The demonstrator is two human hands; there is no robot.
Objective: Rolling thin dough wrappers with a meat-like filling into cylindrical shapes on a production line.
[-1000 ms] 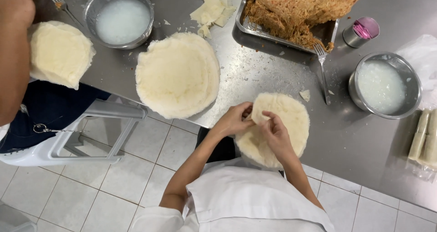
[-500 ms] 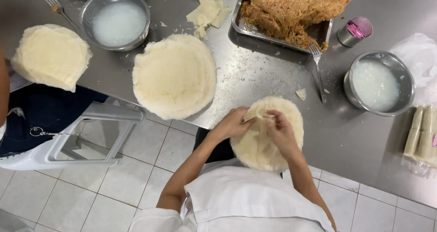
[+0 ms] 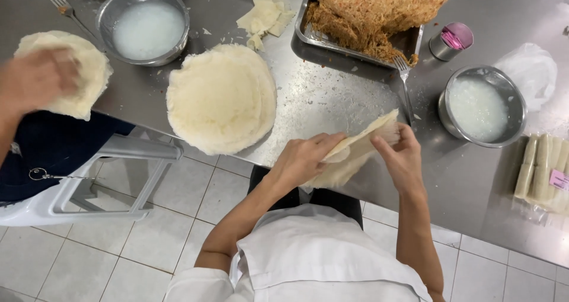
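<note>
As seen from beside the steel worktop [image 3: 332, 100], left to right:

co-worker's hand [image 3: 37, 80]: far left, blurred, lying on a pale round wrapper [image 3: 83, 71] at the worktop edge; dark apron and grey stool frame [image 3: 127, 160] below it.
fork, left [image 3: 66, 8]: on the worktop above that wrapper.
left bowl [image 3: 144, 23]: round metal, cloudy white liquid, top left.
wrapper stack [image 3: 220, 97]: pile of pale round sheets, just below and right of the left bowl, overhanging the near edge.
scraps [image 3: 265, 14]: torn pale sheet pieces, above the stack, beside the tray.
left hand [image 3: 302, 158]: grip clenched on the near-left part of the folded wrapper, fingers reaching over its top.
folded wrapper [image 3: 349, 160]: thin pale sheet, lifted and doubled over between both hands, at the near worktop edge, tilted up toward the right.
tray [image 3: 305, 32]: metal, holds a heap of brown shredded filling [image 3: 379, 8].
right hand [image 3: 403, 157]: grip pinching the upper-right end of the folded wrapper, thumb and fingers closed on it.
fork, right [image 3: 405, 82]: lies between tray and right bowl, tines toward the tray.
small tin [image 3: 450, 41]: pink top, right of the tray.
right bowl [image 3: 481, 106]: metal, white liquid, well apart from the hands.
plastic bag [image 3: 530, 71]: crumpled, clear, past the right bowl.
rolls [image 3: 536, 168]: pale finished rolls, wrapped, far right.
</note>
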